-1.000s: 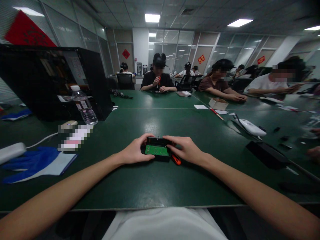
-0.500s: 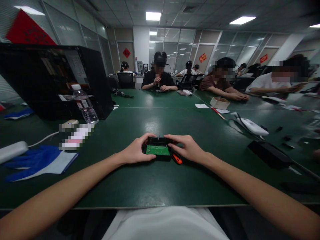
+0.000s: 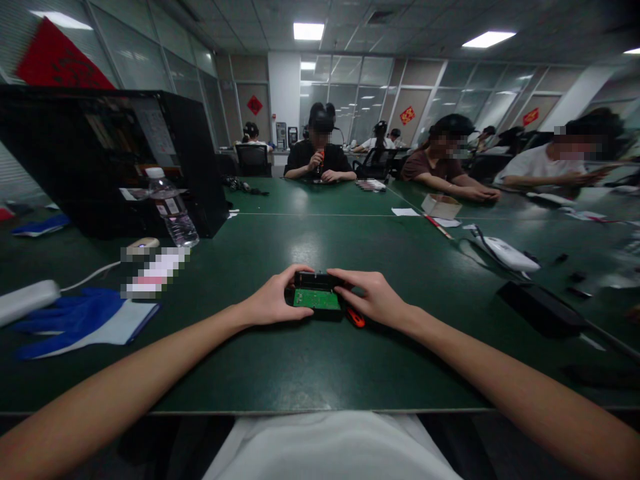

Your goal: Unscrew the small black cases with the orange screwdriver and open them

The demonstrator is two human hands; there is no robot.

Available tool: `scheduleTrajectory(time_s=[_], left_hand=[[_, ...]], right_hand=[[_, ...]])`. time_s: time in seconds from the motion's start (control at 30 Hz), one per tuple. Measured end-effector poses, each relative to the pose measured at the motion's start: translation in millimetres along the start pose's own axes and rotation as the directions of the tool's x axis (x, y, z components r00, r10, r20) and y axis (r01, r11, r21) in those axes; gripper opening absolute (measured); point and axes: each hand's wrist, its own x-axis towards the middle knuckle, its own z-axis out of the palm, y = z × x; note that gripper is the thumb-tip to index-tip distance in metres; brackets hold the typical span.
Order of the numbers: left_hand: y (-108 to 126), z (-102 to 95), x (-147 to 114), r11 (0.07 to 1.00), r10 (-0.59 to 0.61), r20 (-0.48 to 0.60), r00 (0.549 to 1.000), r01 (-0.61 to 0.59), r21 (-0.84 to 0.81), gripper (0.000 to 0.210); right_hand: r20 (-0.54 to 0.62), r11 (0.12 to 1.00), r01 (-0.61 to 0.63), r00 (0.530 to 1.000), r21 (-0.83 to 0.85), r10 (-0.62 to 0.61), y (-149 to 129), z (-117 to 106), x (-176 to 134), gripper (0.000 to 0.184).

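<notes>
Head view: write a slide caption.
Left hand and right hand hold a black case with a green circuit board inside.

My left hand (image 3: 273,297) and right hand (image 3: 374,294) held a black rectangular case (image 3: 327,315) | flat green circuit board (image 3: 317,299) lay inside | smooth orange-red handle (image 3: 356,319) lay beside it

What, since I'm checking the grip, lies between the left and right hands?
The head view shows a black case with a green circuit board inside it.

Office-like workroom: glass partitions (image 3: 345,75), ceiling light panels (image 3: 309,31), office chairs (image 3: 253,161), seated people (image 3: 299,160), wide green table (image 3: 250,373).
</notes>
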Motion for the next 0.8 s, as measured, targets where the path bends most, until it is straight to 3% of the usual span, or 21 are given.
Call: scheduleTrajectory(time_s=[0.4, 0.8], left_hand=[[-1.5, -0.2, -0.9, 0.999, -0.015, 0.013, 1.0, 0.015, -0.038, 0.077], [-0.7, -0.5, -0.2, 0.999, -0.042, -0.006, 0.999, 0.042, -0.017, 0.08]], right_hand=[[0.009, 0.999, -0.019, 1.0, 0.026, 0.019, -1.1, -0.1, 1.9, 0.041], [0.053, 0.998, 0.067, 0.996, -0.011, -0.066, 1.0, -2.8, 1.3, 0.042]])
